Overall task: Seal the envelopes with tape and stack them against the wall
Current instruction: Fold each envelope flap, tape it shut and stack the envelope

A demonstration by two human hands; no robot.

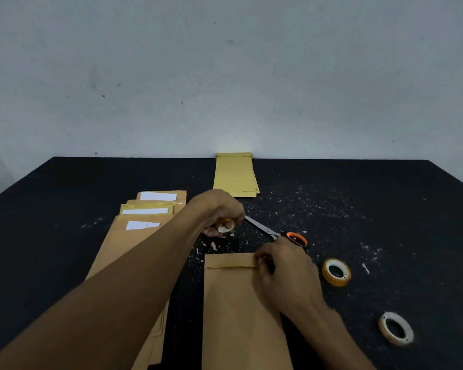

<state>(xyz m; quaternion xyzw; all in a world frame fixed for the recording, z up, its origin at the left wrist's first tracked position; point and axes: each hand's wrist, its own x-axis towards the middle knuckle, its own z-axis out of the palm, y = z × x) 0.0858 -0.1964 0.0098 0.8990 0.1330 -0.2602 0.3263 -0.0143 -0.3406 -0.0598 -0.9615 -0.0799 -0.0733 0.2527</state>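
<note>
Envelope (241, 311) lengthwise toward wall (225, 76), flap end farthest.

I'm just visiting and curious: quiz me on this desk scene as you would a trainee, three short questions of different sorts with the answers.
1. True or false: the scissors are being held by the right hand.
2. Multiple choice: where does the stack of yellow envelopes lie? A) under the left hand B) at the wall C) beside the white tape roll
3. Fill in: the left hand grips a small ___ of tape, while the yellow tape roll lies loose on the black table.

Key: 1 false, they lie on the table; 2 B; 3 roll.
</note>
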